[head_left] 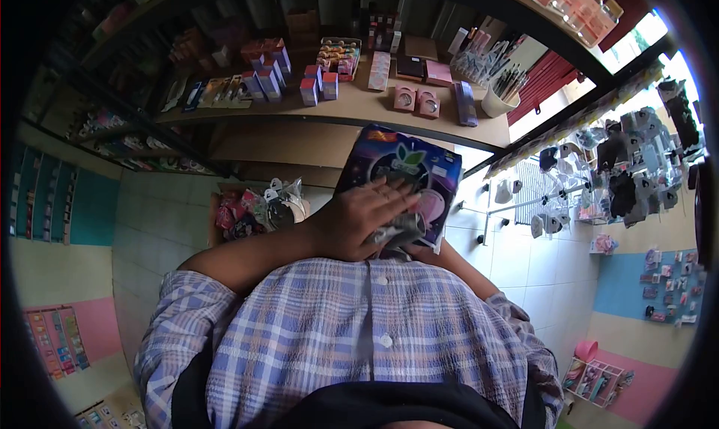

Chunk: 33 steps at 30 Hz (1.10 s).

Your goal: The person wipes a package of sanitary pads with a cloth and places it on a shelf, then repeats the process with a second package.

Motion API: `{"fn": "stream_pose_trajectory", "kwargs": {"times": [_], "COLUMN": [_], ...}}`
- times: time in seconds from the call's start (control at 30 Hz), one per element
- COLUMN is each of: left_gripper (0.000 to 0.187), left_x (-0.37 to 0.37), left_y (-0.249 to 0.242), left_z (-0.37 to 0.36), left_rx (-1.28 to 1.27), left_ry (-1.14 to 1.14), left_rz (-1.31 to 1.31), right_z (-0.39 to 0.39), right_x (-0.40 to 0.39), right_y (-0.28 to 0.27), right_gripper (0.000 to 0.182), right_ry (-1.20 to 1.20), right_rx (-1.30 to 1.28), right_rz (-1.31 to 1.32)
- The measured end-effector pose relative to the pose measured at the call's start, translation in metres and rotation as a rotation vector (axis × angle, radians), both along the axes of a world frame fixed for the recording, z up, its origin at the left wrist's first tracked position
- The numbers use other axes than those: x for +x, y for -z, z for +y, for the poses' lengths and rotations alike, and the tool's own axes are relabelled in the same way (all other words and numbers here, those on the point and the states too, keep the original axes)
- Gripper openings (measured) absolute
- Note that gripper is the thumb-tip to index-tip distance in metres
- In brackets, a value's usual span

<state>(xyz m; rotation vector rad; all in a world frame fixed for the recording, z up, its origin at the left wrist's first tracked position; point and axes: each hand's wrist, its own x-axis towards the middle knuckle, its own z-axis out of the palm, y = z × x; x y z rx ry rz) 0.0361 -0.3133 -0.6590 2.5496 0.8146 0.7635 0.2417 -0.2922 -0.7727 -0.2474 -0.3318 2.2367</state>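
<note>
A dark blue and purple plastic package [442, 167], printed with a green leaf and a pink round shape, is held tilted up in front of my chest. My left hand [374, 208] lies across its lower front, with the fingers stretched over the print. Under the palm and thumb is a bunched grey cloth [402, 228], partly covered by that hand. From the right, my right hand [419, 249] reaches behind the package's lower edge and supports it. Most of its fingers are hidden.
Ahead is a wooden shelf [352, 107] with small purple boxes [266, 81], pink compacts [416, 101] and a white cup of brushes [502, 99]. A box of bagged goods [255, 212] stands on the floor at left. Hanging packets [629, 167] fill a rack at right.
</note>
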Motion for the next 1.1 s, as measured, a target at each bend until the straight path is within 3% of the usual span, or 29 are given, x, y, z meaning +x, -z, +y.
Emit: {"fn": "stream_pose_trajectory", "kwargs": {"times": [0.17,0.23,0.33,0.43,0.5,0.57,0.6,0.67,0.73,0.8,0.83,0.9,0.93,1.03,1.1], "left_gripper": [0.058,0.049,0.048,0.049,0.051,0.05,0.05,0.044,0.043,0.052,0.052,0.053,0.054,0.054,0.054], "left_x": [-0.022,-0.028,-0.026,-0.011,-0.001,0.005,0.0,-0.018,-0.034,-0.052,-0.061,-0.072,-0.071,-0.054,-0.034], "left_y": [-0.012,-0.009,-0.004,0.003,-0.008,0.0,0.001,0.003,0.009,0.031,0.036,0.042,0.042,0.065,0.076], "left_z": [0.011,0.022,0.025,0.011,-0.003,0.0,-0.001,-0.005,0.003,0.023,0.029,0.036,0.037,0.037,0.034], "left_rx": [-0.001,-0.103,-0.203,-0.341,-0.421,-0.185,-0.183,-0.251,-0.966,-0.906,-0.913,-1.104,-1.145,-1.216,-1.258], "left_ry": [-0.179,-0.312,-0.348,-0.241,-0.129,0.046,0.043,-0.046,-0.039,-0.218,-0.213,-0.269,-0.42,-0.405,-0.514], "left_rz": [0.043,-0.172,-0.284,-0.348,-0.219,-0.297,-0.3,-0.41,-0.982,-1.365,-1.361,-1.722,-1.75,-1.861,-1.765], "right_z": [0.027,0.017,0.018,0.023,0.028,0.026,0.03,0.025,0.024,0.026,0.024,0.022,0.021,0.023,0.024], "right_x": [-0.017,-0.016,-0.009,-0.022,-0.027,-0.025,-0.028,-0.024,-0.007,-0.008,-0.009,-0.001,-0.001,-0.003,-0.006], "right_y": [-0.015,-0.017,-0.022,-0.028,-0.033,-0.038,-0.041,-0.045,-0.05,-0.055,-0.056,-0.043,-0.047,-0.046,-0.044], "right_gripper": [0.06,0.06,0.06,0.059,0.059,0.059,0.059,0.059,0.059,0.059,0.059,0.061,0.06,0.059,0.059], "right_ry": [-0.04,-0.036,-0.017,0.0,0.006,0.012,0.013,0.014,0.024,0.046,0.058,0.122,0.121,0.089,0.062], "right_rx": [-0.051,-0.082,-0.125,-0.164,-0.187,-0.203,-0.212,-0.235,-0.258,-0.275,-0.286,-0.24,-0.264,-0.262,-0.24], "right_rz": [0.009,0.026,0.041,0.056,0.067,0.078,0.082,0.089,0.099,0.116,0.124,0.058,0.091,0.161,0.198]}}
